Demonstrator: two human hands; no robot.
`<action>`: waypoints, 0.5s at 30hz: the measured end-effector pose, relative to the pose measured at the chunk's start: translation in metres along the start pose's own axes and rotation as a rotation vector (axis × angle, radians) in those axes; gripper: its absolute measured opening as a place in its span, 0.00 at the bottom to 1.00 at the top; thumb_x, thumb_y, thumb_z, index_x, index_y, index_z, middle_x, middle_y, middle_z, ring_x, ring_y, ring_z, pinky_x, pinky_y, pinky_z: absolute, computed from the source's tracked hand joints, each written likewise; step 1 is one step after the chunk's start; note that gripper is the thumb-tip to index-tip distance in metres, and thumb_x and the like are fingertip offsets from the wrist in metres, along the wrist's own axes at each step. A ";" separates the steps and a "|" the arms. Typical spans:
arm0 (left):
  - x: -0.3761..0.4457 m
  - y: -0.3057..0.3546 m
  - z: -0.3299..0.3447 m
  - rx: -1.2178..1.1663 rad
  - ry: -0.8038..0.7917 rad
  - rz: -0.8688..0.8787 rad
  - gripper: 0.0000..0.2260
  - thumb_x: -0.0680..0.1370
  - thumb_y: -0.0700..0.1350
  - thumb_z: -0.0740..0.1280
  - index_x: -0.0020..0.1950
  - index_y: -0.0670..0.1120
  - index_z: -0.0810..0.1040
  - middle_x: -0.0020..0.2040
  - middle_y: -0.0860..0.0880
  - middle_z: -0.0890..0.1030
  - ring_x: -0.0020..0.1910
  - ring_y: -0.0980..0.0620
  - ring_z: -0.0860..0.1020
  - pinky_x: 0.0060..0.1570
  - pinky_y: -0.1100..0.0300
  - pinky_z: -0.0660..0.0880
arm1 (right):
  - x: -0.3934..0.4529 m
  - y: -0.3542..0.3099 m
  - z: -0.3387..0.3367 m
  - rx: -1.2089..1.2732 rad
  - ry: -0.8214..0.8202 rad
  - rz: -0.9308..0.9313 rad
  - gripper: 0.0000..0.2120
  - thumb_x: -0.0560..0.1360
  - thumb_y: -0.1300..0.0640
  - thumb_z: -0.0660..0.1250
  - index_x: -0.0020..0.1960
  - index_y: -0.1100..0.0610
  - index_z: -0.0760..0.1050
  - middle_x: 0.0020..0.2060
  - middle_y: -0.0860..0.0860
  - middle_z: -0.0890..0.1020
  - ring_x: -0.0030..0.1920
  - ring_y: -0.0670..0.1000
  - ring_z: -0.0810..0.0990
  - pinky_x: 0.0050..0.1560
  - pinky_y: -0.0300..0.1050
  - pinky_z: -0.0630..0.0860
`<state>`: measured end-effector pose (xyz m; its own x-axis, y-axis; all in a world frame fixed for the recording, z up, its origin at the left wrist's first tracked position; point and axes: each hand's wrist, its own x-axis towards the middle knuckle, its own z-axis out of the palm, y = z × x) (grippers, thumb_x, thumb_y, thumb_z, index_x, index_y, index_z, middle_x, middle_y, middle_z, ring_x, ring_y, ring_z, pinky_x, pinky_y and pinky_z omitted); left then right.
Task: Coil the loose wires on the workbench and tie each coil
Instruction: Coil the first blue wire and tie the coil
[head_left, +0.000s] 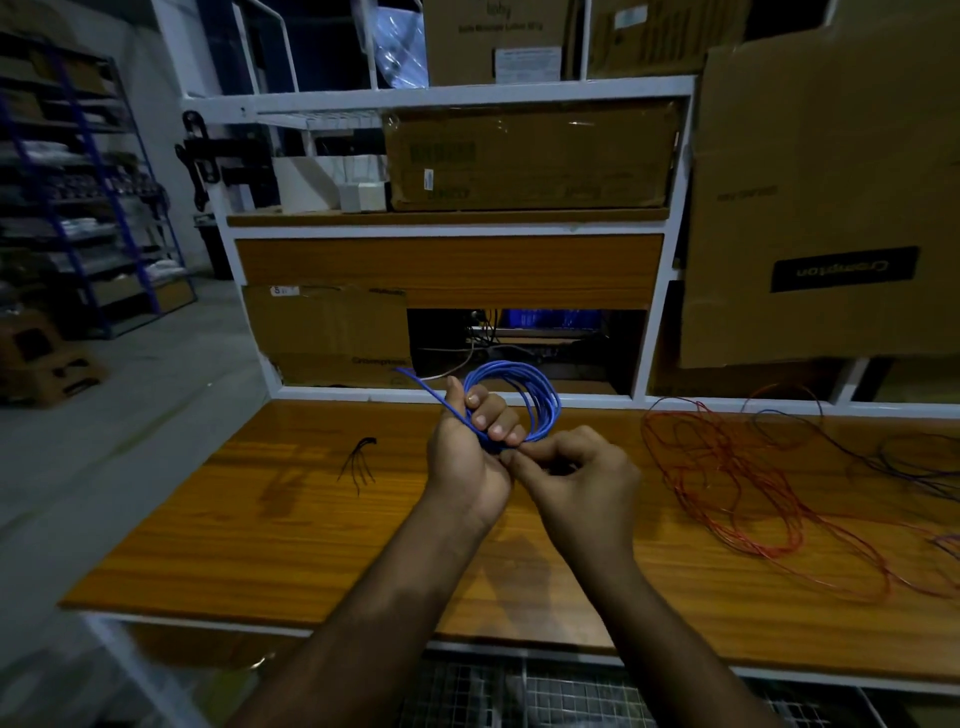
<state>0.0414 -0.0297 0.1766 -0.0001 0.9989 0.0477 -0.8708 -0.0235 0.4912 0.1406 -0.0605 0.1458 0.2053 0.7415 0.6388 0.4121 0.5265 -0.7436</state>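
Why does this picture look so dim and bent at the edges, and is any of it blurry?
Head view: the light is low, so the corners fall dark; the wide lens bows the shelf frame and the workbench edge. The blue wire coil in the left hand and by the right hand is fairly sharp; the red wire is softer, and box print is hard to read. Soft hand shadows fall on the wood.

Operator body: two bare forearms and two bare hands, no garment in view.

Both forearms enter from the lower edge uncovered along their whole visible length; no sleeve, cuff, glove, watch, band or ring shows. Left grip (470, 441): short, trimmed, unpainted fingernails show on three fingers above the palm. Right grip (576, 475): only the back of the hand and the knuckles show; its nails are hidden. No markings are discernible in the dim light.
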 end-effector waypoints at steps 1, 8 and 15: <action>0.000 0.000 0.000 -0.003 0.006 -0.002 0.19 0.83 0.56 0.55 0.36 0.48 0.67 0.25 0.54 0.63 0.22 0.57 0.63 0.23 0.64 0.64 | 0.003 0.001 0.001 0.032 -0.013 0.078 0.09 0.64 0.58 0.81 0.34 0.50 0.82 0.31 0.46 0.80 0.35 0.43 0.79 0.36 0.38 0.75; 0.003 0.002 -0.005 0.101 0.059 -0.060 0.19 0.84 0.56 0.55 0.35 0.48 0.66 0.24 0.54 0.61 0.19 0.57 0.60 0.20 0.64 0.57 | 0.013 0.015 -0.003 0.106 -0.191 0.324 0.24 0.57 0.54 0.85 0.30 0.54 0.67 0.22 0.45 0.70 0.26 0.43 0.65 0.31 0.44 0.65; 0.002 0.021 -0.002 0.141 0.017 -0.217 0.20 0.85 0.53 0.53 0.34 0.48 0.66 0.22 0.54 0.60 0.17 0.58 0.57 0.16 0.65 0.57 | 0.040 -0.009 -0.036 -0.148 -0.393 -0.083 0.15 0.69 0.48 0.78 0.43 0.47 0.71 0.32 0.46 0.76 0.32 0.44 0.75 0.32 0.39 0.72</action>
<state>0.0227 -0.0280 0.1853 0.1699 0.9817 -0.0864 -0.7744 0.1872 0.6044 0.1768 -0.0508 0.1849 -0.1759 0.8162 0.5504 0.5420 0.5471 -0.6379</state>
